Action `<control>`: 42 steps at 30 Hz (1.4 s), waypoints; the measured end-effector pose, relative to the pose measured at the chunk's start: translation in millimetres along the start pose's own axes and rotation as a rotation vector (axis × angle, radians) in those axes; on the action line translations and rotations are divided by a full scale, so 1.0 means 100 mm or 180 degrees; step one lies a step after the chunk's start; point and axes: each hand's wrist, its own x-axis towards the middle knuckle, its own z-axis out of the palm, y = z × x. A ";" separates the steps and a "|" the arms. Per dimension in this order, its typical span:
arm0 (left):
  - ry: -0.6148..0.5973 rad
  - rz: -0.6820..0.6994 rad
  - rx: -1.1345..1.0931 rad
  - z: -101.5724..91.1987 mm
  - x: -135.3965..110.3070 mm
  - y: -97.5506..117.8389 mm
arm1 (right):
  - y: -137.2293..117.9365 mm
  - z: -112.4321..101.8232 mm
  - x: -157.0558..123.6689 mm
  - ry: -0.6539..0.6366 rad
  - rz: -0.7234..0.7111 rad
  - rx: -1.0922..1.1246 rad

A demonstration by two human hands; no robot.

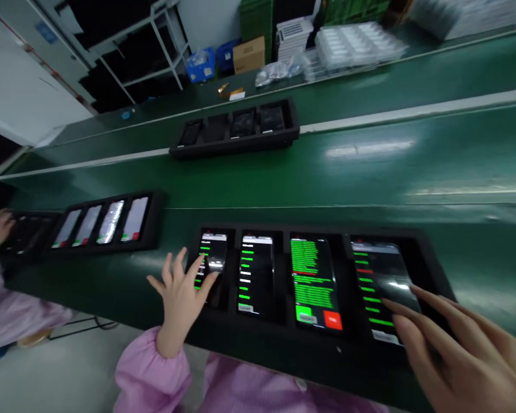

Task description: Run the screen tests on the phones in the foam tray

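below the fanned left hand [183,298] and the loosely extended right hand [464,350], neither gripping anything, glossy black rectangular phones [261,281], probably light, stiff, slippery, fragile and best taken by the side edges, lie recessed in a long black tray [258,325].

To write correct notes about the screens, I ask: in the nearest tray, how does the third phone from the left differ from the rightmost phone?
The third phone shows dense green lines; the rightmost phone shows spaced short bars. The third phone has a large red block at its bottom right; the rightmost phone shows none. The right hand partly covers the rightmost phone; the third phone is uncovered. Both screens are lit.
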 end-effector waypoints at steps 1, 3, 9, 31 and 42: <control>0.0024 -0.0025 -0.0042 0.00 -0.02 -0.04 | -0.01 -0.02 0.00 -0.0022 -0.0117 -0.0035; 0.0270 -0.0037 -0.0223 -0.01 -0.10 -0.07 | -0.08 -0.07 -0.02 -0.0041 -0.0216 -0.0147; 0.0307 0.0156 -0.0509 -0.05 -0.45 0.06 | -0.26 -0.06 -0.13 -0.0268 -0.0023 -0.0617; 0.0128 0.0258 -0.0615 -0.04 -0.53 0.26 | 0.13 -0.10 0.04 -0.0359 -0.0113 -0.0601; 0.0043 0.0144 -0.0573 0.02 -0.58 0.21 | 0.11 0.14 0.19 -0.0491 0.0031 -0.0481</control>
